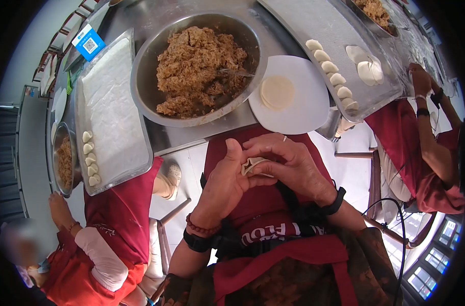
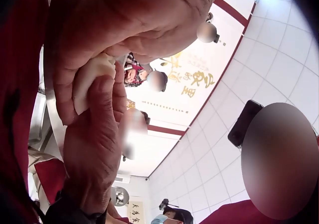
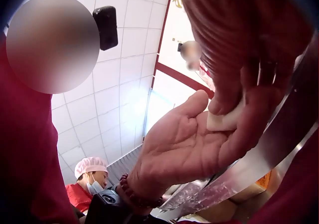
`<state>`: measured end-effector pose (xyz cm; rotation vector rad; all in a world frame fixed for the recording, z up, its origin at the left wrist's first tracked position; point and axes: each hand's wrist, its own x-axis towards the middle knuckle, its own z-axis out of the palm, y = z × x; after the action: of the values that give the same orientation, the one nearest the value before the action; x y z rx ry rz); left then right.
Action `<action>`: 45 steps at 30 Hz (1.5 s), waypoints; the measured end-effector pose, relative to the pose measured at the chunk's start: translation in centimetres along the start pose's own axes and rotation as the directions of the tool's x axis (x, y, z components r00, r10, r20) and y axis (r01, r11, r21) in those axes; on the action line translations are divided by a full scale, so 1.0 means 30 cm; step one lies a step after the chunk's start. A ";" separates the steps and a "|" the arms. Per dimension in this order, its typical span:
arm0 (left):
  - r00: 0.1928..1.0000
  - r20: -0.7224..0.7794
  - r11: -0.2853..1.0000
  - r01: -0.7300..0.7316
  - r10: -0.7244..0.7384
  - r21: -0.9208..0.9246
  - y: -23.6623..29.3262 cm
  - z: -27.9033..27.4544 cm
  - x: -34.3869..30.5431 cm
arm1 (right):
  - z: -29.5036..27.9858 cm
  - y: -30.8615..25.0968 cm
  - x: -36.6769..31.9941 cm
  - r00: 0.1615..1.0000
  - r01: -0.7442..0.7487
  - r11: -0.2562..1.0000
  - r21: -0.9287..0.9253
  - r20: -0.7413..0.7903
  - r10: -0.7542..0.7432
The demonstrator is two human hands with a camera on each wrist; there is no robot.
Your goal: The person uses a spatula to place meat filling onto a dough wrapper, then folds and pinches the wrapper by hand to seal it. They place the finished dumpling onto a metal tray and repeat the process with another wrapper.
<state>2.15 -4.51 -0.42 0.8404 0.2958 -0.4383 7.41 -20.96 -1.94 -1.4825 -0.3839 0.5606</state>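
Observation:
A pale folded dough piece [image 1: 254, 167] is held between the two hands over the lap; its upper edge looks pleated and partly open. The left hand [image 1: 217, 186] has its thumb raised, and its fingers curve round the dough's far side, as the right wrist view shows with the dough [image 3: 224, 121] against that hand [image 3: 184, 144]. The right hand [image 1: 294, 166] pinches the dough's edge between thumb and fingers. In the left wrist view the right hand's thumb presses the dough [image 2: 89, 84]. What lies inside the fold is hidden.
A large steel bowl [image 1: 135, 84] of brown filling stands ahead, beside a white plate [image 1: 311, 109] with round wrappers [image 1: 277, 93]. Trays [image 1: 112, 97] [image 1: 365, 102] with rows of folded dumplings lie on both sides. People in red sit left and right.

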 end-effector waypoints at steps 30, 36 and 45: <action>0.998 -0.062 0.927 -0.016 -0.008 -0.374 -0.079 -0.020 0.020 | -0.023 0.027 0.005 0.953 0.288 0.906 -0.310 0.005 -0.302; 0.999 -0.010 0.979 -0.046 0.045 -0.197 -0.065 -0.037 0.007 | 0.001 0.020 -0.004 0.992 0.109 0.989 -0.099 -0.055 -0.115; 0.998 0.058 0.918 0.011 0.013 -0.397 -0.070 -0.049 0.015 | -0.002 0.026 -0.001 0.970 0.235 0.939 -0.252 0.004 -0.242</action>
<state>1.41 -4.73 -2.92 0.4279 0.3155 -0.3840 7.33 -21.02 -2.72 -1.6548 -0.6225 0.3045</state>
